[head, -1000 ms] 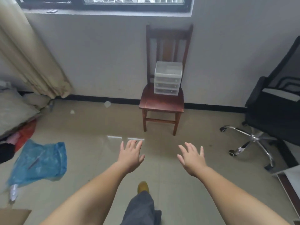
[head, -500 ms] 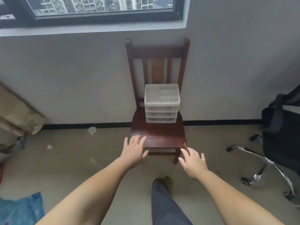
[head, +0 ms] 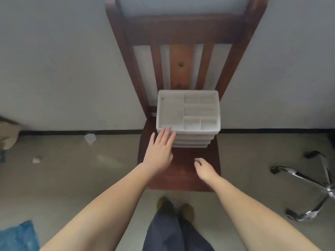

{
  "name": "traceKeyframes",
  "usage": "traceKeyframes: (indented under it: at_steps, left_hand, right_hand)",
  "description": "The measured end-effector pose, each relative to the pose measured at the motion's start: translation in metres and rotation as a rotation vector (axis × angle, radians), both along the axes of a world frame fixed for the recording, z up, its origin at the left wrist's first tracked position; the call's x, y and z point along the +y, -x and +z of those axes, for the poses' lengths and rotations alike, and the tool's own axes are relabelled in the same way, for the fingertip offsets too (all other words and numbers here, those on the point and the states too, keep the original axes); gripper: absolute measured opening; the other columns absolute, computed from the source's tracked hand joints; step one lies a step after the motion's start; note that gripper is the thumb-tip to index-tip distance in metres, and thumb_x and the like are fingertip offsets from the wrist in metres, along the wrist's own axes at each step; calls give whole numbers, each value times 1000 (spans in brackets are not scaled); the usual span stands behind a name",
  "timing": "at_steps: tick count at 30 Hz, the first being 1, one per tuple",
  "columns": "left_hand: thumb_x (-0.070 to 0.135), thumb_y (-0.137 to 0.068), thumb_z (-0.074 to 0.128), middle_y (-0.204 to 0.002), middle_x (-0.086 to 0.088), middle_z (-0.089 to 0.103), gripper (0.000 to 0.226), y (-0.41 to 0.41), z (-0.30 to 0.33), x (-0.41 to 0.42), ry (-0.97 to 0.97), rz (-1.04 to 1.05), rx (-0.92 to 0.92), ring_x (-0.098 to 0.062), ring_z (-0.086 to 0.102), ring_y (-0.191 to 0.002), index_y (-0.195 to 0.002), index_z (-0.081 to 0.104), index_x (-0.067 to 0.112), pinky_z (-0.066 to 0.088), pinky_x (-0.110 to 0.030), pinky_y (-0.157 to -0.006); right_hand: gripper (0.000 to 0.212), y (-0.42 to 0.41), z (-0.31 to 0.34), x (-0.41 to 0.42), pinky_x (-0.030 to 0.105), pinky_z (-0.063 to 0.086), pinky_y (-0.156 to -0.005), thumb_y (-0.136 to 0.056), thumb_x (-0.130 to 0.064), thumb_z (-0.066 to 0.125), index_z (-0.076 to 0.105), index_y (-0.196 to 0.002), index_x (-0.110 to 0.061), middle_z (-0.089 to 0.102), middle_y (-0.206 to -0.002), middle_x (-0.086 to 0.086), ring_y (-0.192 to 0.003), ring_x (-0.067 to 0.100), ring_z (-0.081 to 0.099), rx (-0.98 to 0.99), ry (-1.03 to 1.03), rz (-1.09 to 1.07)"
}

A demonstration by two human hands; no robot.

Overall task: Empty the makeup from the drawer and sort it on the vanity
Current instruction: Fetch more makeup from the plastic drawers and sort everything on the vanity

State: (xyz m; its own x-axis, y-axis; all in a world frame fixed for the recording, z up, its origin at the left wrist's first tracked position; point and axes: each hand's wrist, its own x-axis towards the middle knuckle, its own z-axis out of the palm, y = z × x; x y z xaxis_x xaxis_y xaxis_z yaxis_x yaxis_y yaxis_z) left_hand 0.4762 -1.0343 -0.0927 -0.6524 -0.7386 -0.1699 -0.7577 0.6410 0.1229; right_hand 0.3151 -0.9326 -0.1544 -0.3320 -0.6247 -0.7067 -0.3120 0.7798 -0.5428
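Standing closer now, the person is reaching the left hand [head: 159,153], fingers straight, to the white plastic drawer box [head: 188,118] on the brown wooden chair [head: 181,171]. Right hand [head: 205,169] is hanging loose, holding nothing. Drawers are waiting shut.

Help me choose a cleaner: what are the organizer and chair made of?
The organizer looks like matte, white, slightly translucent plastic: thin moulded walls and dividers. The chair looks like dark reddish-brown varnished wood: faint sheen, slatted back. The blur leaves finer texture open.
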Motion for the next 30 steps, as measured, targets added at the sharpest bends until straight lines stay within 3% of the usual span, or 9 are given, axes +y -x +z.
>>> traceKeyframes:
  at_steps: [5,9,16,20,25,30]
  left_hand:
    - [13,-83,51,-159,-6,3,84,4,-47,-24,26,-48,10,-25,0,-146,-151,3,20,4,-50,-117]
    - [7,-66,62,-154,-14,24,92,2,-63,-24,158,-94,105,-34,21,-142,-149,22,12,24,-60,-109]
    - [9,-77,41,-151,-16,30,72,1,-72,-27,219,-100,142,-35,26,-141,-148,25,11,21,-60,-110]
    - [9,-78,51,-151,-16,30,75,1,-72,-28,232,-121,133,-35,26,-140,-148,25,11,18,-62,-110]
    - [7,-72,65,-151,-16,32,84,2,-67,-29,204,-121,105,-35,28,-140,-147,27,10,25,-65,-106]
    - [11,-71,70,-151,-18,31,89,5,-61,-26,163,-91,67,-37,27,-140,-147,25,9,26,-66,-105]
  right_hand:
    - [35,-10,-58,-53,42,43,-92,-100,-11,27,44,-129,-13,52,-131,13,-120,26,51,-549,51,-809]
    - [39,-18,-84,-84,47,39,-99,-101,-9,26,37,-138,-14,48,-137,13,-128,28,45,-745,139,-1146]
    - [41,-16,-95,-116,40,41,-91,-98,-8,26,47,-134,-7,51,-136,10,-122,23,50,-855,168,-1313]
    - [38,-18,-102,-106,43,45,-85,-98,-6,27,51,-128,-7,55,-125,12,-105,23,55,-851,147,-1310]
    - [32,-35,-114,-65,46,44,-89,-91,6,20,50,-87,-5,57,-108,16,-111,30,54,-854,71,-1390]
    - [27,-53,-119,-13,45,45,-89,-94,5,25,51,-93,-2,53,-120,22,-108,32,55,-888,0,-1405]
